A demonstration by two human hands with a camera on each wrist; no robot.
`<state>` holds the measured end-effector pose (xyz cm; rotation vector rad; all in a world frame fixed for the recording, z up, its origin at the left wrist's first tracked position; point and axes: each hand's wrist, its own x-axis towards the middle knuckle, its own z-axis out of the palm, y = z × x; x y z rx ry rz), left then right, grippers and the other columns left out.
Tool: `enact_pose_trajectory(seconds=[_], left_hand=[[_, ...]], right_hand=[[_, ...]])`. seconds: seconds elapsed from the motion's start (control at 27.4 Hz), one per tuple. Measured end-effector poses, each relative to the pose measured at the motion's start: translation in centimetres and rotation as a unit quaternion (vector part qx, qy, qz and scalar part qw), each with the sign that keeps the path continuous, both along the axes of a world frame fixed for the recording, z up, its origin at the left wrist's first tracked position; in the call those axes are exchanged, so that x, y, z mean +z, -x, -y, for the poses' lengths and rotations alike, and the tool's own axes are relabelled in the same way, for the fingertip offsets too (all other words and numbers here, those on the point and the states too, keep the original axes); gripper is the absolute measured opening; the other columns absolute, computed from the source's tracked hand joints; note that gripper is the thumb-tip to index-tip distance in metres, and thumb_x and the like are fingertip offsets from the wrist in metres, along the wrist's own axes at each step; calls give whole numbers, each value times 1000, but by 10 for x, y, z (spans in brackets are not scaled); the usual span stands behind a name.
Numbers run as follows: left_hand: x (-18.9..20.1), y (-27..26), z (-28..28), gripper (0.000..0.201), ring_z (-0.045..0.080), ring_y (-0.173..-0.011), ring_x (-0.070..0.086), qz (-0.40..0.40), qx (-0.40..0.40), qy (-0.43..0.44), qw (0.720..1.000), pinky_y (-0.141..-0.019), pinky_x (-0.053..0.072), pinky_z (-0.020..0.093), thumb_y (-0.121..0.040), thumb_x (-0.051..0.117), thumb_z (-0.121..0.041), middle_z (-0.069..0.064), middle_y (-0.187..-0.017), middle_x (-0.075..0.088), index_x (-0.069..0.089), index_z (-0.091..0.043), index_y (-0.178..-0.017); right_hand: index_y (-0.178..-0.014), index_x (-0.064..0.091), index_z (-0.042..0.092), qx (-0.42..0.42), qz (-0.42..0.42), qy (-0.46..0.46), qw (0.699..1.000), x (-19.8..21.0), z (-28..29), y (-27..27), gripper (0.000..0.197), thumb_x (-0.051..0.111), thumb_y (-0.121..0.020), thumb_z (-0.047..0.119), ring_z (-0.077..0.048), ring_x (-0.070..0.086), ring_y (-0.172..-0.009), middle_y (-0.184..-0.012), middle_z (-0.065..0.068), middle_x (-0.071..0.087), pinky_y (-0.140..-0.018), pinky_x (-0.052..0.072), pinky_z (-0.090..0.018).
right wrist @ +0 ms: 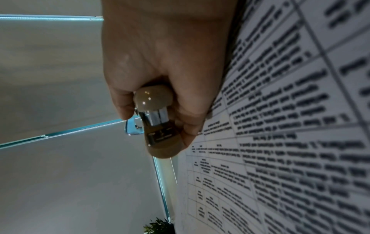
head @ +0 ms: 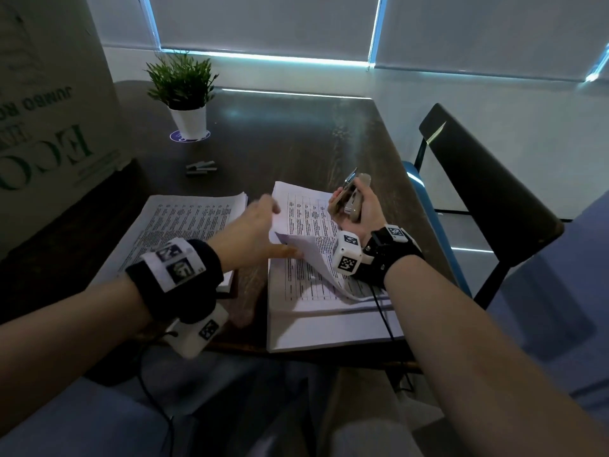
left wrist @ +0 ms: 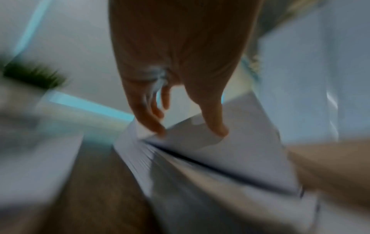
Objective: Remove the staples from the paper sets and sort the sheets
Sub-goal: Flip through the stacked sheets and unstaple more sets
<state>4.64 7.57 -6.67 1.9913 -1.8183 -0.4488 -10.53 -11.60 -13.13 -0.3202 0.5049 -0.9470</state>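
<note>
Two stacks of printed sheets lie on the dark table: a left stack (head: pixel 184 225) and a right stack (head: pixel 316 311). My left hand (head: pixel 275 230) reaches over the right stack's left edge and pinches the top sheet (head: pixel 313 255), which curls up off the stack. In the blurred left wrist view, thumb and finger of the left hand (left wrist: pixel 189 131) grip the sheet's corner (left wrist: pixel 200 142). My right hand (head: pixel 346 202) hovers above the right stack and grips a beige and metal staple remover (head: pixel 354 192), seen close in the right wrist view (right wrist: pixel 158 126) beside the printed page (right wrist: pixel 280 126).
A potted plant (head: pixel 188 94) stands at the back left, next to a large cardboard box (head: pixel 43 110). Strips of staples (head: pixel 201 167) lie behind the left stack. A black chair (head: pixel 478 179) stands past the table's right edge (head: pixel 425 206).
</note>
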Motion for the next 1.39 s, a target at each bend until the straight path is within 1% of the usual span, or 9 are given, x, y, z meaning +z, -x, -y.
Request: enact_pose_trajectory(seconds=[0.15,0.22,0.48,0.62,0.77,0.91,1.02,1.28,1.39], left_hand=[[-16,8,23,68,21,-88,70,-497,79,-115,856,-75,58,31,-92,61,-26,10,-102,65,21,-7,-144],[-14,10,42,49,25,-97,68,-588,91,-99,797,-88,54,39,-97,48,-26,16,-113,65,36,-5,-140],[-12,27,65,73,27,-107,58,-289,-27,-13,957,-84,53,44,-88,38,14,7,-127,53,28,-29,-146],[-18,21,70,87,24,-124,50,-243,-42,-31,969,-85,52,30,-86,36,18,8,-148,36,11,-32,-152],[-20,25,71,88,26,-131,42,-218,-39,-41,974,-96,49,38,-86,37,16,10,-153,28,7,-33,-153],[-18,27,71,87,26,-132,41,-214,-31,-44,975,-100,47,39,-87,39,16,11,-153,27,6,-31,-153],[-20,26,72,88,26,-125,47,-214,-29,-39,976,-92,52,39,-87,39,16,12,-150,31,5,-32,-153],[-21,26,72,89,24,-119,52,-247,-37,-42,967,-74,51,24,-87,40,16,9,-146,36,4,-34,-151],[-24,25,73,94,25,-108,58,-238,-36,-31,970,-70,54,28,-86,42,17,11,-135,44,-2,-34,-151]], right_hand=[[-92,59,4,23,-18,20,999,0,-5,3,28,59,-95,32,-19,61,-67,-79,-8,62,-62,55,-28],[-92,58,5,24,-25,28,999,3,-6,4,28,57,-95,32,-19,61,-65,-77,-8,61,-60,55,-27],[-100,62,7,4,-81,86,993,2,-9,0,52,89,-66,36,-25,61,-80,-86,-13,64,-102,46,-47],[-92,66,7,32,-109,166,980,8,-13,0,54,92,-56,37,-22,64,-76,-81,-11,65,-79,57,-39],[-91,68,7,41,-148,184,971,6,-15,-4,47,91,-61,35,-35,56,-103,-92,-15,65,-106,42,-58],[-94,65,5,27,-155,181,971,9,-18,-1,32,79,-75,27,-25,64,-85,-86,-12,66,-92,53,-45],[-93,66,3,13,-173,187,967,10,-21,-1,20,74,-84,20,-20,66,-72,-82,-11,67,-75,57,-35],[-101,63,2,4,-166,170,971,13,-23,0,24,74,-84,15,-25,66,-82,-84,-13,69,-86,55,-44],[-100,59,3,4,-152,153,976,16,-24,3,17,69,-87,8,-17,66,-66,-74,-9,66,-60,58,-29]])
